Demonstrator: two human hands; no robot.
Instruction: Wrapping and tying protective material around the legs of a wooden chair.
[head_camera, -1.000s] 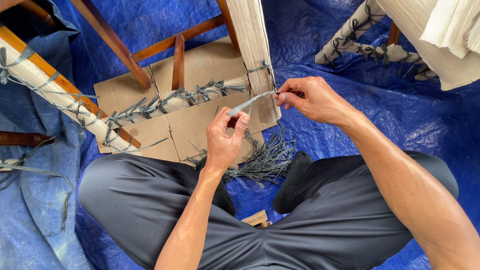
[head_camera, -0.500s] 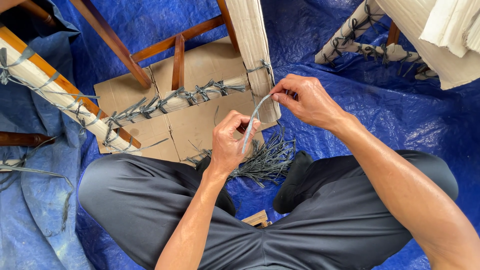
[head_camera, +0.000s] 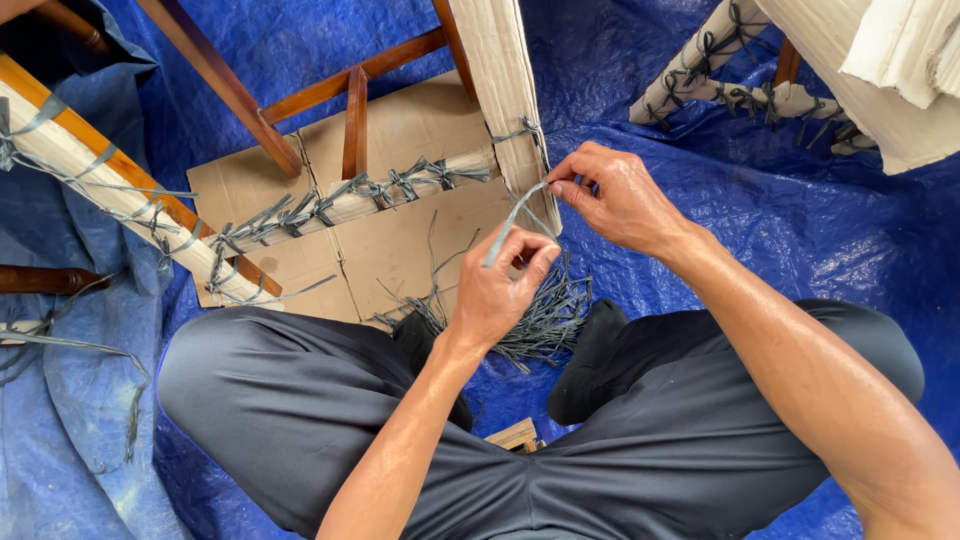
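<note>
At far left I see the wrapped chair rail (head_camera: 90, 175) tied with grey knots. My left hand (head_camera: 500, 290) has moved right since a moment ago, closing on the right hand (head_camera: 615, 195); both pinch one flat grey strap (head_camera: 507, 222), now slack, beside the cardboard-wrapped leg (head_camera: 510, 110), so the knot looks unfinished.

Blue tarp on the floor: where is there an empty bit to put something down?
The blue tarp lies bare to the right of the right hand, between the wrapped chair leg above and the knee below. A bare cardboard sheet patch sits under the tied rail. It is crowded by the left hand, where the grey strip and strip bundle lie.
</note>
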